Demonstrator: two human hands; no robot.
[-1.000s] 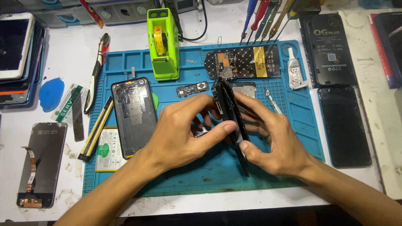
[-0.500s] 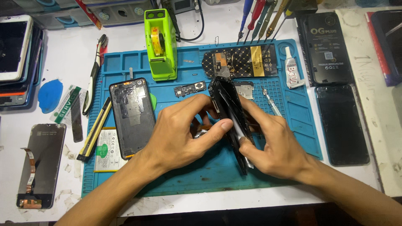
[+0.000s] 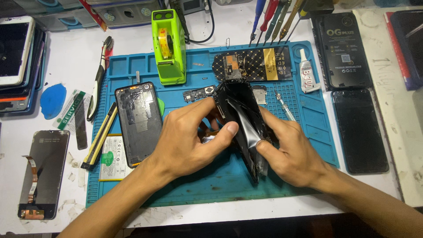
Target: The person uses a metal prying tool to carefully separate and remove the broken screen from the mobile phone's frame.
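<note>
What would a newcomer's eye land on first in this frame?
Both hands meet at the centre of the blue work mat: the left hand and right hand grip a black phone screen panel tilted up on edge. Behind them, a bright green tape dispenser stands at the mat's far edge.

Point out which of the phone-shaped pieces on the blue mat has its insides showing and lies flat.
The opened phone body left of the left hand: metal plates show inside. The other piece is tilted in both hands.

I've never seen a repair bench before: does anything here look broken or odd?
Yes: the black phone screen panel held on edge between the left hand and right hand has a shiny film layer bulging away from it, as if peeling apart.
</note>
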